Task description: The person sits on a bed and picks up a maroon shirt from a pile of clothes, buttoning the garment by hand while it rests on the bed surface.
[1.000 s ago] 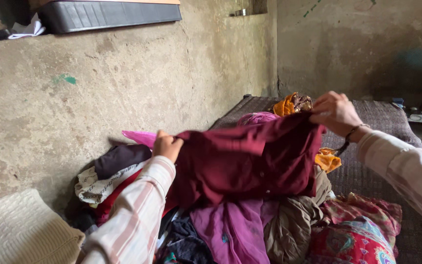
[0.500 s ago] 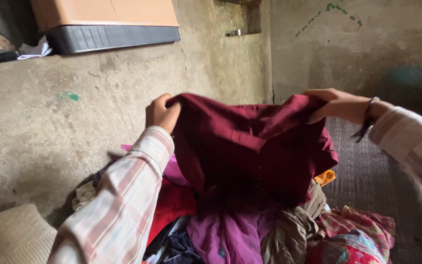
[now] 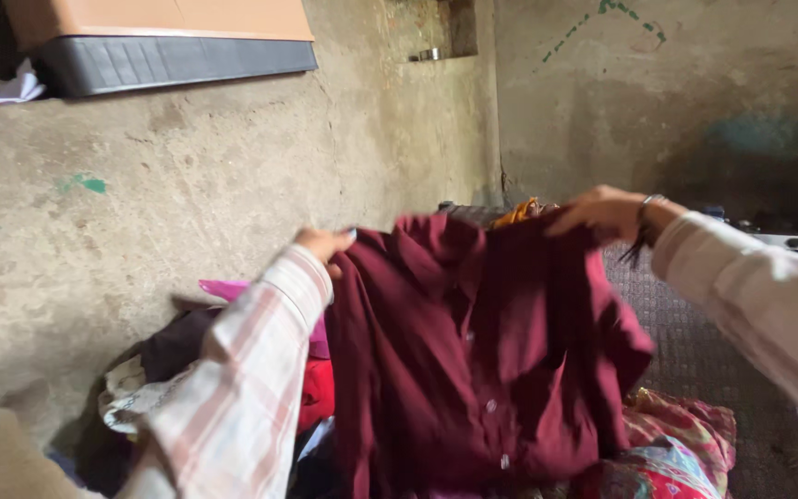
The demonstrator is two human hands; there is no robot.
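Note:
A dark maroon buttoned shirt (image 3: 473, 360) hangs spread out in front of me, held up by its top edge. My left hand (image 3: 325, 246) grips the shirt's left shoulder, and my right hand (image 3: 602, 212) grips its right shoulder. Both arms wear pale striped sleeves, and a dark bangle sits on my right wrist. The shirt's front with small white buttons faces me and hangs down over a heap of clothes (image 3: 676, 444).
The heap lies on a woven cot (image 3: 704, 342) against a rough plaster wall (image 3: 159, 203). A pink cloth (image 3: 223, 289) and an orange cloth (image 3: 521, 212) poke out behind the shirt. A dark case with an orange top (image 3: 168, 42) sits on a ledge above.
Both hands have lifted the maroon shirt off the heap and shaken it open. It now hangs full length with its buttoned front showing, where before it was bunched.

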